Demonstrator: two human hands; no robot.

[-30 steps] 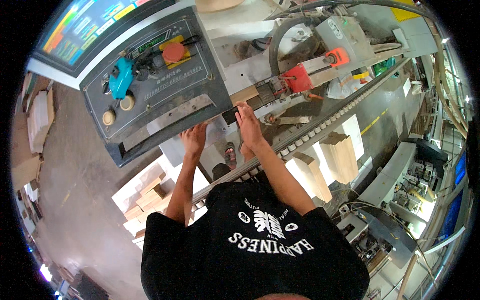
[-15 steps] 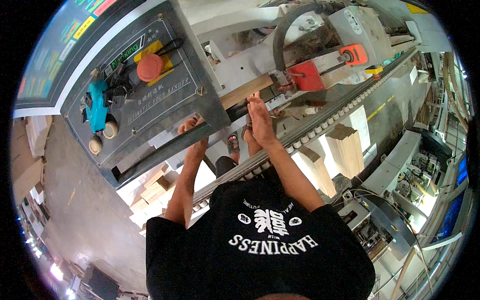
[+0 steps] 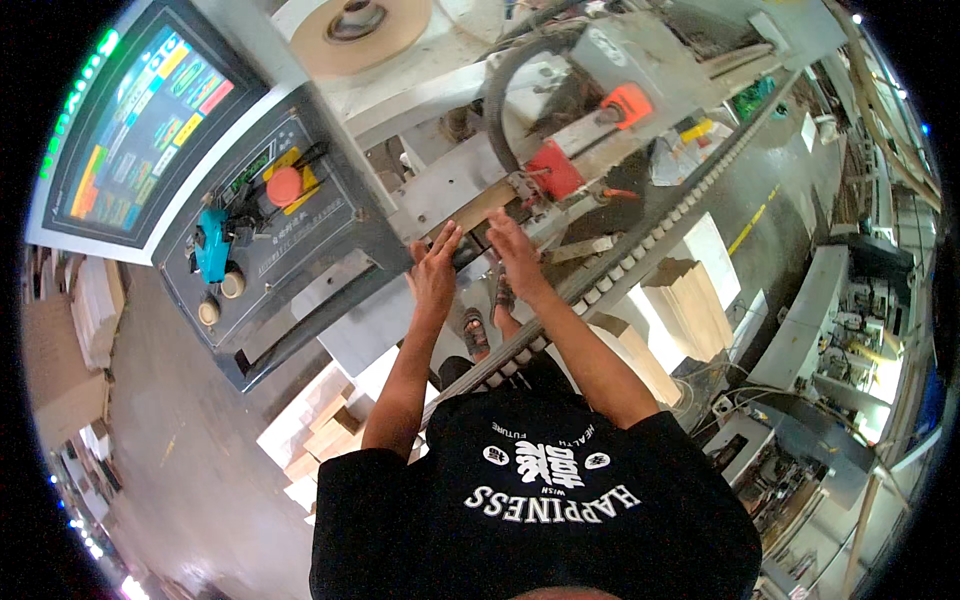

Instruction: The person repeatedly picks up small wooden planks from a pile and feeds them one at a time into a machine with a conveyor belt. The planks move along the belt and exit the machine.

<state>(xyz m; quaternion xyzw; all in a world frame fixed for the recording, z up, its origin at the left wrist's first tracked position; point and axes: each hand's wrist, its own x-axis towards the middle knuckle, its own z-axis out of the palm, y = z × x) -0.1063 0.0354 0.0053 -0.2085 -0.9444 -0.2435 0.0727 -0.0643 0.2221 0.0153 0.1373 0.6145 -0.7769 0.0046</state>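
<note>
A narrow wooden board point(image 3: 466, 214) lies along the feed side of a grey edge banding machine point(image 3: 400, 204). My left hand point(image 3: 433, 278) is open, its fingers stretched out against the board's near side. Close to the board's right end is my right hand point(image 3: 515, 252), fingers apart and extended toward it, with the tips touching or nearly touching the wood. Neither hand is wrapped round the board. Just beyond my right hand sits a red block point(image 3: 555, 170) on the machine.
A control panel with a lit screen point(image 3: 140, 130), red stop button point(image 3: 285, 186) and teal tool point(image 3: 211, 245) stands left. A roller track point(image 3: 610, 280) runs diagonally past my right forearm. Stacked boards point(image 3: 690, 310) lie beyond it. A tape roll point(image 3: 355, 25) is at the top.
My left hand has come out from beside the control panel's edge, moving right onto the board near my right hand. The view has shifted, showing more of the screen and the tape roll.
</note>
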